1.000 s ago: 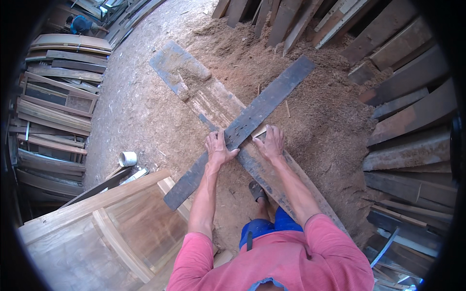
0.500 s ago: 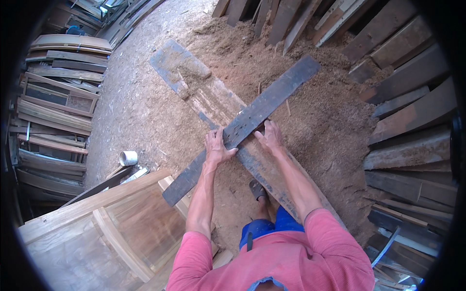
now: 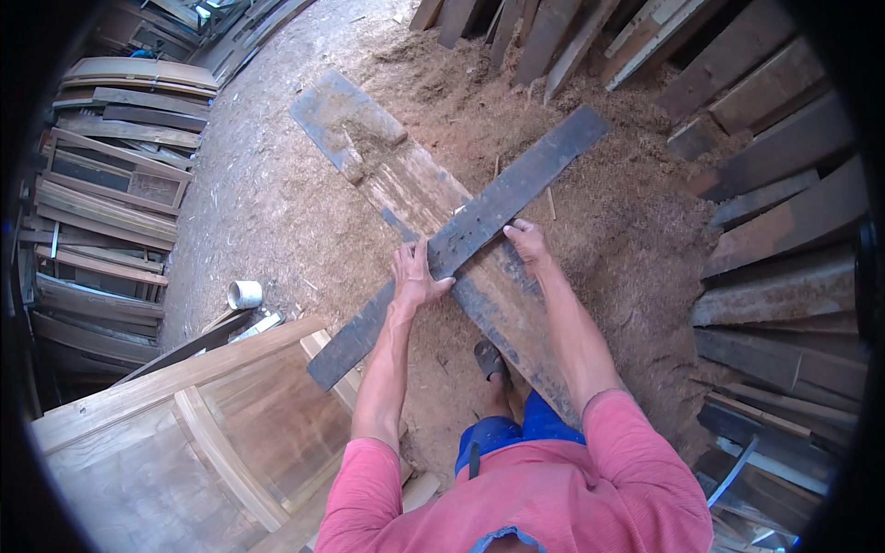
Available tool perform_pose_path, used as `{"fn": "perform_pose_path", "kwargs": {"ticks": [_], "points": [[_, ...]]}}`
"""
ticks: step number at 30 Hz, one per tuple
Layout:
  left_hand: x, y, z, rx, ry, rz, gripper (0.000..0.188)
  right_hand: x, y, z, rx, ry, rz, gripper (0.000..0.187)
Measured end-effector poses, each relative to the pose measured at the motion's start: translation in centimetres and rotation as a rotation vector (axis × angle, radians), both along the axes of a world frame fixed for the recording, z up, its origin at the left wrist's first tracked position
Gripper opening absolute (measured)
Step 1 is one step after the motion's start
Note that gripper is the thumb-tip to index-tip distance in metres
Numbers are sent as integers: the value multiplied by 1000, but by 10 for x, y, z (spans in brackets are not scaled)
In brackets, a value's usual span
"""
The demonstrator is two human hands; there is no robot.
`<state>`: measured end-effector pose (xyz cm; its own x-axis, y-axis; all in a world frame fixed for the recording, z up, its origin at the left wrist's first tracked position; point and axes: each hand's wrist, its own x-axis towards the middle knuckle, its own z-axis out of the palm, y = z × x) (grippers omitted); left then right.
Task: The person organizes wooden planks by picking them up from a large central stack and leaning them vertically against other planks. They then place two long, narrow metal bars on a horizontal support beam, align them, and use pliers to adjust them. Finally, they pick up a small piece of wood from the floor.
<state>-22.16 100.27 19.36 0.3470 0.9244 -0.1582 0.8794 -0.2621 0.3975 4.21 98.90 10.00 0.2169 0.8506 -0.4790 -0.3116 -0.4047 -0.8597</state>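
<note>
A long dark, weathered plank lies crosswise over a wider worn board that runs from far left toward my body. My left hand grips the dark plank left of the crossing, its thumb on the near edge and its fingers over the far side. Right of the crossing, my right hand pinches the plank's near edge; part of its grip is hidden behind the fingers. Sawdust and shavings cover the far part of the wide board.
A panelled wooden door lies at lower left, with a white cup-like container beyond it. Stacked boards and frames line the left side. Leaning planks ring the right and far sides. Sawdust covers the floor.
My right hand has shifted slightly right and up along the dark plank's near edge. My left hand stays nearly in place, and the plank has hardly moved.
</note>
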Motion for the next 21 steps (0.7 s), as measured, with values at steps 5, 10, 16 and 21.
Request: {"fn": "perform_pose_path", "kwargs": {"ticks": [5,10,16,21], "points": [[-3,1,-1,-13,10,-6,101,-5,3,-2,-70,-4,-1,24],[-3,1,-1,-12,28,-5,101,-6,6,-7,-99,-30,-36,20],[2,2,1,-24,22,-15,101,12,12,-34,-68,63,53,20],[-1,2,3,-50,32,-11,103,5,12,-28,-41,138,41,22]]}}
